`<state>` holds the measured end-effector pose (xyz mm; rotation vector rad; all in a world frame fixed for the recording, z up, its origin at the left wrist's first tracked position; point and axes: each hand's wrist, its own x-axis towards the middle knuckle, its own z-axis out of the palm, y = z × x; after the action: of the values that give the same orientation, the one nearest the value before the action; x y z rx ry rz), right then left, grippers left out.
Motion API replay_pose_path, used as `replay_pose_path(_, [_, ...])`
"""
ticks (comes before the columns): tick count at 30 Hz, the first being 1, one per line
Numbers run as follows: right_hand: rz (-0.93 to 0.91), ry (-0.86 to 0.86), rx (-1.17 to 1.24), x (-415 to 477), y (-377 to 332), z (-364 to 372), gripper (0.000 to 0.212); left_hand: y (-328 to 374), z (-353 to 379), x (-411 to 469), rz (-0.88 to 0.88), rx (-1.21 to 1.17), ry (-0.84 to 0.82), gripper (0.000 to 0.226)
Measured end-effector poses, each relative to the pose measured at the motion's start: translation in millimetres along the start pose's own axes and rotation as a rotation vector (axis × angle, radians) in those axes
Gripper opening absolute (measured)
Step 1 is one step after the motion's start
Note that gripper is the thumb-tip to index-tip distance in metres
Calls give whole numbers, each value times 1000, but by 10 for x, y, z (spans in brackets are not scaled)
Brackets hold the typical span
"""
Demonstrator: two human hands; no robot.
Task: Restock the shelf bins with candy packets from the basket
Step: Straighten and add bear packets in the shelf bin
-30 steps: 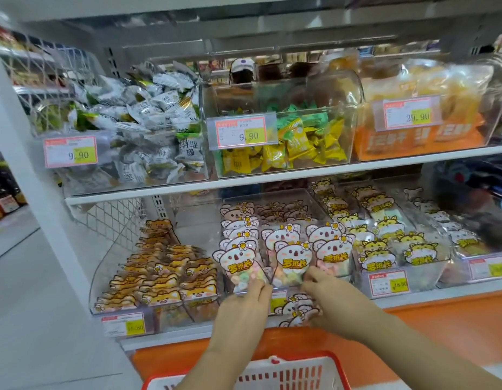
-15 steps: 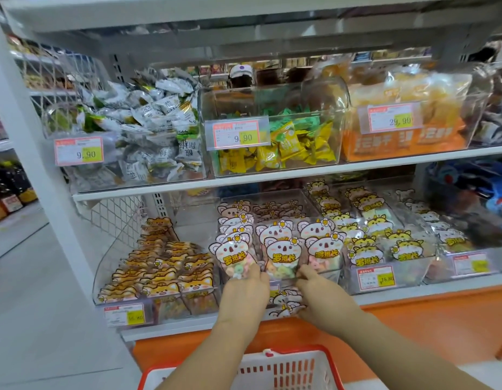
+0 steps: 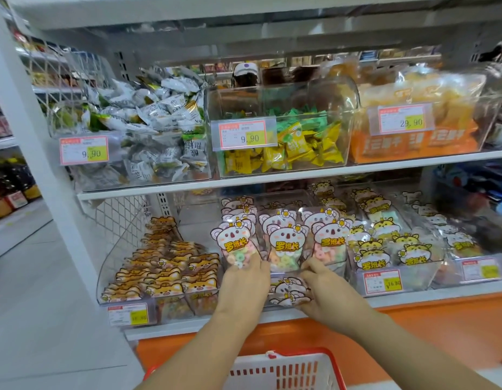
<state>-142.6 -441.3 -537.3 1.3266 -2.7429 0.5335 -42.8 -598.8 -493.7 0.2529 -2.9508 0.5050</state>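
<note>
Pink koala-shaped candy packets stand in rows in the middle clear bin on the lower shelf. My left hand holds the bottom of the front-left koala packet. My right hand is at the bin's front edge, fingers pinching the bottom of the front middle packet. More koala packets lie low at the bin's front, between my hands. The red basket with white mesh sits below at the bottom edge; its contents are hidden.
A bin of brown bear packets stands to the left and a bin of yellow tiger packets to the right. The upper shelf carries bins of grey-white sweets, yellow-green sweets and orange bags. A white upright post stands at left.
Both hands stay on the front koala packets and have drawn slightly closer to the bin front. The camera shifted, so the shelf sits a little lower and further left.
</note>
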Motion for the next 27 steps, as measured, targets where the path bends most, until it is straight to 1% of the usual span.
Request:
replay_pose_path(3, [7,5,-10,-17,-13,-16,37,-15,48,25,11,30,57,48])
replay_pose_path(7, [7,48,30,33,-12,-86,44,-69,18,90,3,-7,100,49])
replay_pose_path(9, [3,67,38,68,-6,-114,47,-89,-48,105,-2,-26,133,45])
replay_pose_path(10, [3,60,35,68,-4,-115,47,-79,-62,103,2,-39,118,45])
replay_pose_path(12, [2,32,23,32,5,-84,46,-67,-32,65,-7,-53,92,54])
replay_pose_path(14, [-1,-2,1,-17,16,-32,47,-37,86,29,14,-50,112,56])
replay_pose_path(21, [4,-17,1,-98,28,21,51,31,198,-24,16,-84,67,47])
replay_pose_path(22, [4,-24,10,-115,26,19,51,26,210,-47,14,-76,76,51])
replay_pose_path(24, [7,-34,29,-146,10,13,50,-44,251,-100,42,-82,120,67])
replay_pose_path(27, [15,-27,78,-204,-21,-22,48,-154,329,-165,93,-87,99,87])
